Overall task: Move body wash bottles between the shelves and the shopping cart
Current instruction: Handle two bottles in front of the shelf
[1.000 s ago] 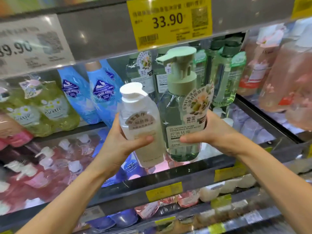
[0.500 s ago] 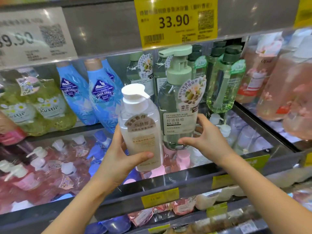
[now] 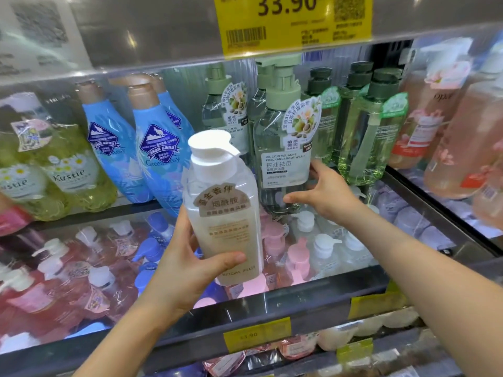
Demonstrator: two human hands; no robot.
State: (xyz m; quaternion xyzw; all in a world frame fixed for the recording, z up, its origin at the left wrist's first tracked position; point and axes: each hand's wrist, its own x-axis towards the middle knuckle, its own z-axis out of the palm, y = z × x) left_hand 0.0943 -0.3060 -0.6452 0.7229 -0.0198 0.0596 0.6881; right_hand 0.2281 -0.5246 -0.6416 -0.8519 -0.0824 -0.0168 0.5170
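My left hand point(image 3: 187, 265) grips a clear bottle with a white pump cap and a brown label point(image 3: 223, 210), held upright in front of the shelves. My right hand point(image 3: 324, 191) holds the lower part of a green-capped clear body wash bottle point(image 3: 283, 148), thumb on its front and fingers round its right side. That bottle stands at the front of the glass shelf point(image 3: 424, 202), among other green-capped bottles point(image 3: 226, 110). Whether its base touches the shelf is hidden by my hand.
Blue bottles point(image 3: 160, 148) and yellow-green Kustie bottles point(image 3: 73, 172) stand to the left, light green bottles point(image 3: 373, 131) and pink ones point(image 3: 446, 126) to the right. A yellow 33.90 price tag point(image 3: 294, 20) hangs above. The lower shelf holds several pink, blue and white pump bottles point(image 3: 299, 257).
My right hand has carried the green-capped bottle up and back into the shelf row. The left hand keeps its bottle in about the same spot. The camera has moved closer.
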